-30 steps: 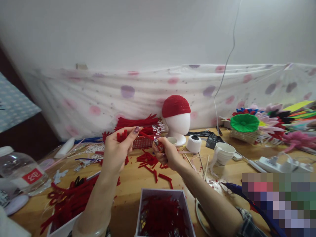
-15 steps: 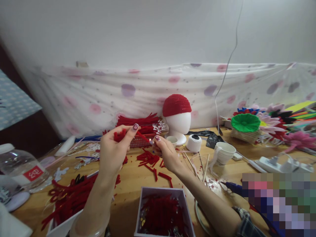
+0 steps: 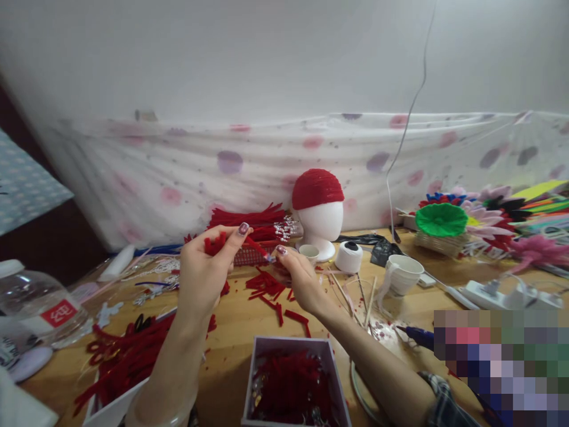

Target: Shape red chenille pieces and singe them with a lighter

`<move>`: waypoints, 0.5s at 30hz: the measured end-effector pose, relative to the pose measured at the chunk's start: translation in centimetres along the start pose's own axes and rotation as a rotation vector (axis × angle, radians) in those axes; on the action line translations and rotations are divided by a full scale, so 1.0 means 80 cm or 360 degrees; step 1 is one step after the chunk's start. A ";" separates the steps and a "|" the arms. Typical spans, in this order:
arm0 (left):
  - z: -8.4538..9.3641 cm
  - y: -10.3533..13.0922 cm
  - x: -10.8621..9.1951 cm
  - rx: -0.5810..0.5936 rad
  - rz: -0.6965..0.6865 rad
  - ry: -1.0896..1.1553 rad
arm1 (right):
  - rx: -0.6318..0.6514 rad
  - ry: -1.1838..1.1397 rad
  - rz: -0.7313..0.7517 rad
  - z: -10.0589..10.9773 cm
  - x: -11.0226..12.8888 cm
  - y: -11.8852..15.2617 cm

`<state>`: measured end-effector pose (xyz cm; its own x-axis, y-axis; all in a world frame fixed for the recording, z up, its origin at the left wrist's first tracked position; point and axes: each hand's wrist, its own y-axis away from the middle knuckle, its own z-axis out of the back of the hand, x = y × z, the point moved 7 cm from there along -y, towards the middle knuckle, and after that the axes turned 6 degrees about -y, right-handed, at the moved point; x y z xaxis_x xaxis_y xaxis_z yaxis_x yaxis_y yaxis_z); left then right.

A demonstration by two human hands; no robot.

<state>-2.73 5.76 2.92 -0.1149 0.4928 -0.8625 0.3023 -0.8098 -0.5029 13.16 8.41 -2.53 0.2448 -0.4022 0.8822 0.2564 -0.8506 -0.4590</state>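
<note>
Since the red strip (image 3: 256, 247) slants from one hand toward the other, in front of the mesh basket (image 3: 252, 257), I'd steady it from the left hand (image 3: 205, 261) — thumb and fingertip pinch it there, with a few spare red pieces (image 3: 216, 242) tucked into the same grip. My right hand (image 3: 297, 271) is curled round something small, mostly hidden; a bright speck (image 3: 269, 259) at the strip's lower end makes me suspect a lighter's flame. If so, I'd warm only the tip, briefly and evenly, with fingertips well back — and well clear of the loose red cuttings (image 3: 265, 286) below.
</note>
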 end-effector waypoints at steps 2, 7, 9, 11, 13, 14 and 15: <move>-0.001 0.000 0.000 0.0008 0.0005 -0.0003 | -0.0003 -0.0033 0.0003 0.001 0.001 0.000; -0.003 0.001 0.003 0.0032 0.0037 0.0024 | 0.0019 -0.0015 0.0008 -0.003 0.002 0.001; -0.003 0.001 0.001 0.0018 0.0029 0.0038 | -0.0031 -0.0095 -0.0019 -0.002 0.003 -0.002; -0.003 0.001 -0.001 -0.0004 0.0036 0.0093 | -0.0130 -0.0245 -0.0101 0.004 0.003 -0.005; -0.005 0.000 0.000 -0.0015 0.0081 0.0214 | -0.0205 -0.0423 -0.0200 0.009 0.000 -0.009; -0.006 -0.001 0.001 -0.0021 0.0112 0.0288 | -0.0233 -0.0514 -0.0228 0.011 -0.001 -0.010; -0.007 -0.002 0.002 -0.0031 0.0142 0.0360 | -0.0254 -0.0601 -0.0229 0.012 -0.001 -0.011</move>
<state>-2.31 6.17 2.89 0.1271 0.4803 -0.8678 0.3203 -0.8479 -0.4224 13.80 9.51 -2.32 0.5496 -0.1488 0.8221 0.1722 -0.9427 -0.2858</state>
